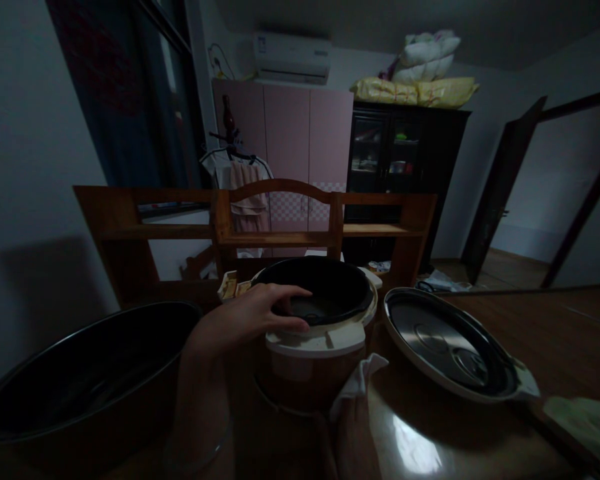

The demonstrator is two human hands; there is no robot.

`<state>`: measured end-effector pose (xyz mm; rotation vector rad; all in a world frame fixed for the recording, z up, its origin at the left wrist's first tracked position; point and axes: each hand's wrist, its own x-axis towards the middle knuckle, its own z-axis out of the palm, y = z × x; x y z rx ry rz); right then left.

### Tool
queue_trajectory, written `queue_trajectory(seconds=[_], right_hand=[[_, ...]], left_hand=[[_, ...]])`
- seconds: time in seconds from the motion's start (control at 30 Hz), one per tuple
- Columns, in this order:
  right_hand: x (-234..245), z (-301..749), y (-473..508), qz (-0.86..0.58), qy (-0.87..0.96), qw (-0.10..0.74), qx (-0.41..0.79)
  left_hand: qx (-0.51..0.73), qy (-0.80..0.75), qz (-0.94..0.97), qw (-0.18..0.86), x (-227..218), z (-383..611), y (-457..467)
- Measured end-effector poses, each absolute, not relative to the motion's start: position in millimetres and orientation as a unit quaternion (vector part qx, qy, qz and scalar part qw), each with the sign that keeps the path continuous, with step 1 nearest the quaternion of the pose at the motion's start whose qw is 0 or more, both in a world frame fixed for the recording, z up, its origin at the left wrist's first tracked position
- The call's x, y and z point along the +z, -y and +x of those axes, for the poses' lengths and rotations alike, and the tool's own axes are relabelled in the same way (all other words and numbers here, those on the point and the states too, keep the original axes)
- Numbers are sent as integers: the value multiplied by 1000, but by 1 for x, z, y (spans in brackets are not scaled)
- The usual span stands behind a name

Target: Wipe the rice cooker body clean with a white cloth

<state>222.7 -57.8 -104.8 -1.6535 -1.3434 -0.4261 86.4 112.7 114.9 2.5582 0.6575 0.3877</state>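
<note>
tbl (pixel 460 433) — wht-rimmed cooker (pixel 325 339), blk inside

Left grip (pixel 260 309): bare hand, slim fingers, narrow wrist. Left forearm (pixel 200 390): bare as far as visible, slender, a bit wider below the wrist. Bracelet (pixel 220 448) on that arm: thin, pale, silvery-looking band, curved line; clasp or pattern too dim to make out. Right grip (pixel 353 433): bare hand, slim fingers, shadowed, cut off by lower picture edge. Nail detail unreadable, too dark.
</note>
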Motion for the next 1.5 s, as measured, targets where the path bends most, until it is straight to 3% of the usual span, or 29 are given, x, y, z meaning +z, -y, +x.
queue_trajectory(seconds=[0.53,0.83,1.17,1.5], right_hand=[[-125,229,47,-676,537,484,-142],[-114,207,28,-618,635,409,-217],[-106,202,26,-638,606,411,-238],[-121,208,35,-659,629,348,-223]], left_hand=[[136,-297,915,236,113,110,-106],[135,-281,923,225,108,113,-116],[134,-274,925,227,107,112,-117],[137,-279,925,218,110,112,-114]])
